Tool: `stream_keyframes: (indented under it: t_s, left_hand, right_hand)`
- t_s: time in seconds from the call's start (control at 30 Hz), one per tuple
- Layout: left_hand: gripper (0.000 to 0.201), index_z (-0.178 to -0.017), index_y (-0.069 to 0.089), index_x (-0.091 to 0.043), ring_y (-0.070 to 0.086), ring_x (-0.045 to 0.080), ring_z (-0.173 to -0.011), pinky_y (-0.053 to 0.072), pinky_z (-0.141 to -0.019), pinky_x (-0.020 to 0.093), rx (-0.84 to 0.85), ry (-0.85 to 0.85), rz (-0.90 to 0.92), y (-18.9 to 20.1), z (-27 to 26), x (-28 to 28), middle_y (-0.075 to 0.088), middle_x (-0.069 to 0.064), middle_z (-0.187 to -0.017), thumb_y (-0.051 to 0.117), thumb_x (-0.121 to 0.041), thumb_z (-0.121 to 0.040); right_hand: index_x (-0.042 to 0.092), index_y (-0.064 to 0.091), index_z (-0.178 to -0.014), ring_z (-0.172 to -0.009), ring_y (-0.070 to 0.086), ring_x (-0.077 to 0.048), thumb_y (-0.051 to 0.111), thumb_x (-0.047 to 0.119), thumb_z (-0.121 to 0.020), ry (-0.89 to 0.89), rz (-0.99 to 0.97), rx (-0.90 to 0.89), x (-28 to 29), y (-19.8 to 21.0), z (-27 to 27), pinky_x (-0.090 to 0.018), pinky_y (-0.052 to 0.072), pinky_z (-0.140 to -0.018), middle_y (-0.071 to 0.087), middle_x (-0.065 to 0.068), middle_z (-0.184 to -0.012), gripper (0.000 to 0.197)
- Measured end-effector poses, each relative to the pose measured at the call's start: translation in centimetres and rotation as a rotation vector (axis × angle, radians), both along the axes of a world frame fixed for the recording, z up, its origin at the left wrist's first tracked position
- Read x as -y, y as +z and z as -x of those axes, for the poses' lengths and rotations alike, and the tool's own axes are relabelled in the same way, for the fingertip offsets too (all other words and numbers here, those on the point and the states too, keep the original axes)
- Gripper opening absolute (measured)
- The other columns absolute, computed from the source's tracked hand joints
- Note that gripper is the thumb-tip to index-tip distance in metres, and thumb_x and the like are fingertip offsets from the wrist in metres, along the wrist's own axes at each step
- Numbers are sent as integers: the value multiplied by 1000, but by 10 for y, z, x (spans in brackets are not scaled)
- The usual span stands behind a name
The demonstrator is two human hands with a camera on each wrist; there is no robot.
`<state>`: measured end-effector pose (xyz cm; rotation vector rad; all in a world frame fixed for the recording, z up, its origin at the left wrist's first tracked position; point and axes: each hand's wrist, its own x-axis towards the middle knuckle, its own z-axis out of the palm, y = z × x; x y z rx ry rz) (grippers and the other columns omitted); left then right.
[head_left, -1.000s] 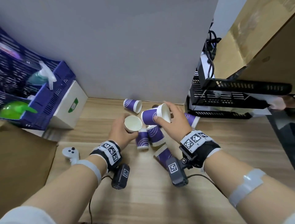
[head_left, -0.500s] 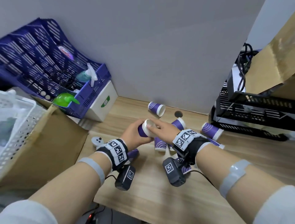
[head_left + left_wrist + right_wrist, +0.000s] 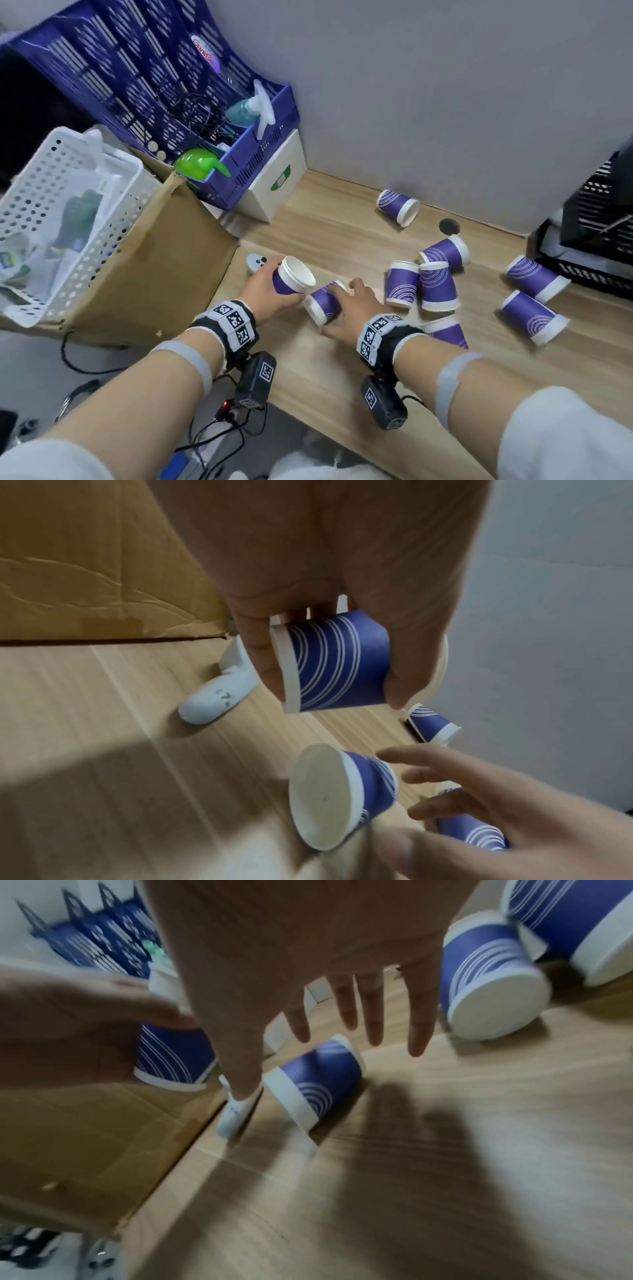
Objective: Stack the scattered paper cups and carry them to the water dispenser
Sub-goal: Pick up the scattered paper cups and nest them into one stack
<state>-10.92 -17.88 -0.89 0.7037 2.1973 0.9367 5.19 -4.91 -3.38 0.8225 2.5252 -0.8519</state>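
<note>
On the wooden desk (image 3: 342, 370) your left hand (image 3: 265, 291) grips a purple cup (image 3: 294, 279) above the surface, while your right hand (image 3: 352, 308), fingers spread and holding nothing, reaches over a fallen cup (image 3: 322, 305) just beside it.

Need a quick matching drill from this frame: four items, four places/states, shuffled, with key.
Items
1. left hand
2. right hand
3. spray bottle
4. white controller

States
A. lies on the desk by the cardboard box
B. open, fingers spread over a cup lying on its side
C. grips a cup, mouth up
D. sits in the purple crate

Pairs: 1-C, 2-B, 3-D, 4-A
</note>
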Motion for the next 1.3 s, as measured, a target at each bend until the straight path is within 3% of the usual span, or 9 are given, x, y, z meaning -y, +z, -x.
stream_keyframes:
  t_s: [0.27,0.37,0.5,0.67,0.77,0.83,1.0,1.2,1.3]
  left_hand:
    - [70,-127,50,-19,61,15,-87,50,-73,30,93,-66,-21,-23,39,7,63,-3,-102,85,-24,-67]
    - [67,-127,50,-18,60,16,-85,51,-73,31,80,-136,-18,-22,50,-7,62,-5,-98,84,-21,-69]
    - [72,-129,49,-18,64,18,-98,52,-86,33,34,-260,4,-19,57,-32,66,-2,-106,83,-27,-66]
    - [69,-124,46,-16,64,20,-93,48,-74,20,25,-443,-16,-12,50,-66,65,1,-103,82,-18,-64]
    - [72,-123,47,-19,67,22,-90,55,-78,34,22,-517,-53,-9,36,-85,67,3,-102,81,-20,-60]
    - [70,-123,46,-17,65,19,-84,53,-73,26,45,-557,-114,-7,23,-96,67,5,-102,82,-12,-63]
    - [70,-122,48,-18,63,11,-87,49,-74,19,79,-611,-262,-2,-6,-116,65,2,-104,85,-9,-64]
    - [72,-121,51,-21,63,13,-93,48,-78,18,35,-585,-189,-8,-14,-120,66,-3,-105,89,-21,-61]
    - [73,-124,47,-19,62,19,-96,51,-85,32,18,-492,-64,-20,-8,-116,62,-5,-103,87,-22,-63]
  right_hand:
    - [26,41,-128,-117,44,-38,45,61,-84,-201,-92,210,21,-20,49,-40,38,-73,31,-12,-134,57]
    - [25,51,-126,-116,51,-38,50,34,-85,-257,0,217,-3,-12,53,-39,46,-85,40,-12,-133,43]
    - [17,66,-115,-110,62,-38,48,13,-89,-482,106,-20,-43,15,44,-28,47,-80,68,-13,-119,32]
    - [26,66,-84,-74,71,-38,54,23,-77,-807,172,-317,-65,56,32,-45,61,-58,70,-9,-87,13]
    - [19,59,-99,-61,69,-33,50,16,-83,-862,292,-322,-62,68,29,-31,52,-46,67,-12,-85,18]
    - [16,46,-113,-55,61,-28,43,15,-84,-904,339,-274,-58,67,26,-28,44,-47,60,-11,-82,29]
    - [17,37,-125,-94,62,-37,39,28,-70,-940,279,-247,-57,48,21,-49,51,-83,57,-21,-111,56]
    - [18,40,-140,-80,56,-31,35,15,-93,-834,469,-146,-70,31,8,-31,44,-63,54,-16,-96,47]
    - [11,51,-134,-101,61,-32,39,17,-95,-691,207,-89,-82,21,-11,-24,46,-65,53,-15,-125,41]
